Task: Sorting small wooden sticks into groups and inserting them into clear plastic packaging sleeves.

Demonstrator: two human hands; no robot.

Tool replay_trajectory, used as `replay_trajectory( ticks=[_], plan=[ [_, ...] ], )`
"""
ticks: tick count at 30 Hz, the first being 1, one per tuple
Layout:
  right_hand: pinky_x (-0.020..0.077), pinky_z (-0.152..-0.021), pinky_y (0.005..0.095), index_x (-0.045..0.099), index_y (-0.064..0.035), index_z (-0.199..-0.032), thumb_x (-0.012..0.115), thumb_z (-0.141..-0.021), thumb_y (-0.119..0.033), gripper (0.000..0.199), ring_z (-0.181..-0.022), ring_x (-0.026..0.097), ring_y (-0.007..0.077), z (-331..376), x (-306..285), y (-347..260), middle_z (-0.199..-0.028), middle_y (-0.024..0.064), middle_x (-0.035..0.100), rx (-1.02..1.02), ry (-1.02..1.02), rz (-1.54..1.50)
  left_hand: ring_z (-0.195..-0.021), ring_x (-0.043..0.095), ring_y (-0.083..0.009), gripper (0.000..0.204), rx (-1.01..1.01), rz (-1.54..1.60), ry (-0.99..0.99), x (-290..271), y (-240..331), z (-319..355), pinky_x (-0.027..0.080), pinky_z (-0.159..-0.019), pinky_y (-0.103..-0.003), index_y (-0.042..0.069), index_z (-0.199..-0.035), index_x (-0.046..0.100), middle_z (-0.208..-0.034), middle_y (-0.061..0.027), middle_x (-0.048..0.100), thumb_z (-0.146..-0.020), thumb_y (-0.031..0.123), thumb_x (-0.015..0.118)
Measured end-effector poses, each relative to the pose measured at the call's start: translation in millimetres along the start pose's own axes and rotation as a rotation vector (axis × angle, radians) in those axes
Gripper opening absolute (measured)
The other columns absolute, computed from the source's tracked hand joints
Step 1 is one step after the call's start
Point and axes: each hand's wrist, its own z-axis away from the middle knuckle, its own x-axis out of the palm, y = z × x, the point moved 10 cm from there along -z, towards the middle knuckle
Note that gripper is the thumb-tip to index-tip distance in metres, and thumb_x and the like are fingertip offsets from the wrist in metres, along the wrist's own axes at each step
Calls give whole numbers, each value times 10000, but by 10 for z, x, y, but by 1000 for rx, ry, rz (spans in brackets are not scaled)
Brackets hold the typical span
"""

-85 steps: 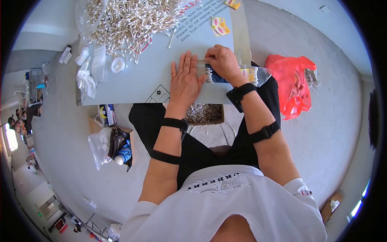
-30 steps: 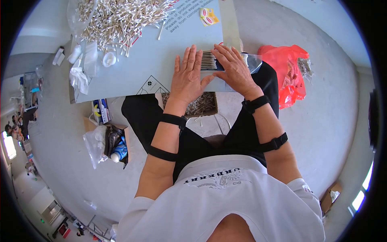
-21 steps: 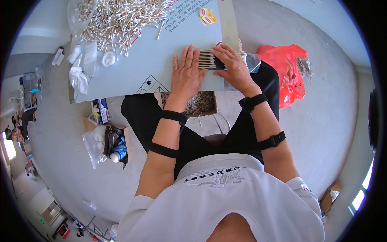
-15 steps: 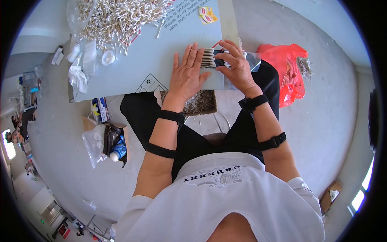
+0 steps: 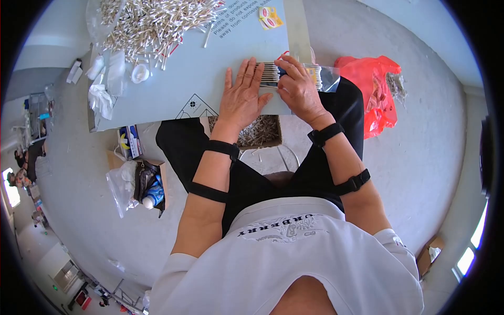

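White cotton swabs lie in one flat row (image 5: 270, 73) on the pale grey board (image 5: 173, 79), near its front edge, and this row is the landmark for everything here. Each swab points left to right, and they are stacked side by side away from the person, so the row makes a short neat block.

The left hand (image 5: 242, 97) lies flat and spread just in front and to the left of the row. Its fingertips (image 5: 251, 65) rest on the left ends of the swabs, and the fingers are stretched out, not curled; it grips nothing and only presses or steadies. The right hand (image 5: 299, 89) is at the right end of the row, equally near. Its fingers (image 5: 286, 64) are bent down over the swabs where they meet the mouth of a clear plastic bag (image 5: 323, 76). I judge they pinch the swabs and the bag edge together, but the thumb is hidden, so I cannot tell how tight this grip is.

The bag lies to the right of the row, along the same axis, so the swabs point straight into it.

Behind and to the left of the row a big loose pile of cotton swabs (image 5: 152, 23) covers the board. To the right, off the board, is a red plastic bag (image 5: 375, 89). In front, below the board edge, stands an open cardboard box (image 5: 260, 131) with more swabs.
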Motion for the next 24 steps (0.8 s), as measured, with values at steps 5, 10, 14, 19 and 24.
replay_trajectory(
  ticks=[5, 10, 14, 19, 24],
  plan=[
    [412, -1024, 432, 604, -20, -752, 692, -682, -33, 113, -1284, 449, 310, 7, -2, 35, -1241, 111, 571, 32, 28, -1, -1462, 178, -236, 711, -2, 2, 5, -19, 9, -13, 96, -1175, -512, 104, -1496, 268, -1575, -89, 216, -917, 426, 528],
    [410, -1027, 420, 682, -49, -975, 756, -656, -49, 327, -1241, 478, 298, -90, 25, 210, -1264, 73, 580, 184, 23, -43, -1459, 186, -244, 710, 11, 10, 9, -31, 15, 2, 101, -1175, -511, 98, -1492, 275, -1568, -95, 231, -911, 402, 546],
    [419, -1004, 413, 690, -72, -1049, 759, -669, -83, 386, -1162, 514, 283, -70, 123, 285, -1208, 40, 620, 149, -70, -32, -1459, 186, -244, 716, 15, 14, -16, -25, 32, -19, 105, -1175, -507, 89, -1493, 272, -1570, -99, 227, -912, 403, 548],
    [445, -912, 383, 707, -85, -984, 743, -689, -125, 300, -1076, 544, 251, -55, 43, 158, -1110, 15, 655, 37, 10, 76, -1447, 223, -255, 719, 32, 16, 81, -56, 124, -45, 123, -1165, -522, 60, -1468, 325, -1551, -129, 270, -907, 449, 550],
    [462, -850, 367, 721, -90, -872, 733, -699, -113, 175, -1015, 552, 266, 38, -83, 317, -1013, 39, 661, 166, 188, -141, -1452, 211, -249, 728, 18, 26, 49, -1, 124, -62, 112, -1169, -518, 63, -1471, 321, -1557, -126, 257, -908, 473, 535]
  ],
)
